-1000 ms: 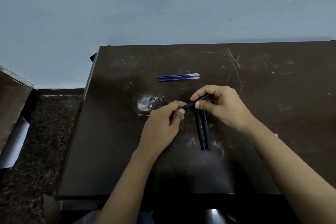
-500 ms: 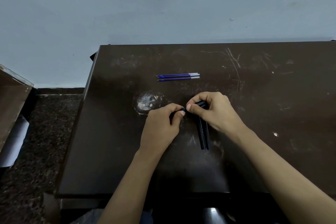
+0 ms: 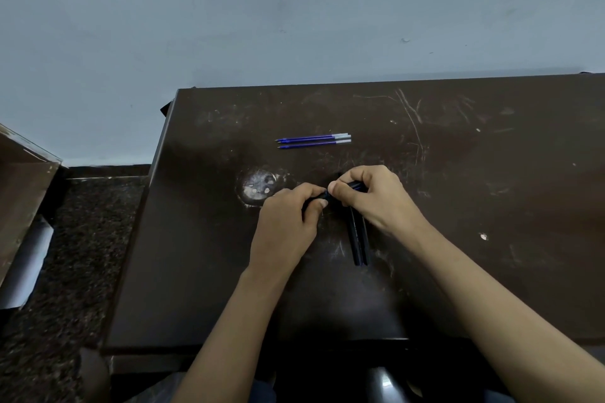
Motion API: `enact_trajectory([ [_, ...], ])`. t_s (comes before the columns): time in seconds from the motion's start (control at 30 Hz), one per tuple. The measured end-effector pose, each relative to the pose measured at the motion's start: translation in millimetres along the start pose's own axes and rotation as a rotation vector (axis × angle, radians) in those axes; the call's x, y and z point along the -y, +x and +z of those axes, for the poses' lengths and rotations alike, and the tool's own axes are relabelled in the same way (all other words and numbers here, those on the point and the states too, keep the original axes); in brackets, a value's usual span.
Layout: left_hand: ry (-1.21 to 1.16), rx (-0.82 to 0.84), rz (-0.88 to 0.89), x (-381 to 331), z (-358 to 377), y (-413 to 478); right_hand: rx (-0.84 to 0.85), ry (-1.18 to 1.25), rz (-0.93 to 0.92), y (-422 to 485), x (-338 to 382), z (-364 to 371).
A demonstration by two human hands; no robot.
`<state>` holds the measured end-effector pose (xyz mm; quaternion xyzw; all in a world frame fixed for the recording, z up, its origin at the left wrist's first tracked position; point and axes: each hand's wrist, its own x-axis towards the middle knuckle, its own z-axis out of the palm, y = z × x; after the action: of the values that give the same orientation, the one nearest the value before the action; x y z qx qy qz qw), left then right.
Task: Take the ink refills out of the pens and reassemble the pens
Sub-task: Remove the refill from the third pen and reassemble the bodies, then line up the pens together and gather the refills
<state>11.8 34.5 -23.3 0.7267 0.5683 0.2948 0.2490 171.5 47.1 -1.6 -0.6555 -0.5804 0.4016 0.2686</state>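
The dark pen (image 3: 327, 196) pinched between both hands is almost wholly covered by fingers (image 3: 340, 188); whether its parts are joined cannot be told. The right hand (image 3: 376, 199) hides the 12 o'clock ends of 2 pens (image 3: 358, 239). At 3 o'clock the table (image 3: 491, 271) is cut off.

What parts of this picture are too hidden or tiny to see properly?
All in the head view:
- Pen in the hands: mostly covered by the left hand and right hand; whether it still holds a refill cannot be told.
- Two pens on the table: far ends hidden under the right hand.
- Refills: three seem to lie there, too thin to be sure.
- Table: cut off by the right edge.
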Motion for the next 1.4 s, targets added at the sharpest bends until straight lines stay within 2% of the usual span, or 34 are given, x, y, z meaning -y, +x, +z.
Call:
enact_trajectory([
  [0.27,0.006,-0.034,-0.011,-7.9,-0.4,1.6,0.026,-0.009,0.037,-0.7,5.6,-1.7],
  [0.37,-0.074,-0.030,-0.092,-10.4,-1.6,3.0,0.056,0.009,0.009,-2.8,9.2,-2.9],
  [0.47,-0.086,-0.048,-0.183,-9.4,1.0,3.4,-0.019,-0.041,0.037,-3.9,8.3,-6.7],
  [0.6,0.054,-0.046,-0.336,-9.0,0.1,0.2,-0.132,-0.214,0.114,-7.2,-1.0,-11.2],
  [0.73,0.148,-0.028,-0.440,-12.0,3.9,-4.2,-0.113,-0.299,0.152,-19.3,-8.7,-3.0],
  [0.93,0.144,-0.006,-0.429,-19.2,10.8,-4.2,-0.113,-0.394,0.144,-29.5,-5.4,14.1],
  [1.4,0.247,-0.042,-0.496,-13.9,-2.7,-2.2,-0.089,-0.232,0.100,-23.9,11.8,52.6],
])
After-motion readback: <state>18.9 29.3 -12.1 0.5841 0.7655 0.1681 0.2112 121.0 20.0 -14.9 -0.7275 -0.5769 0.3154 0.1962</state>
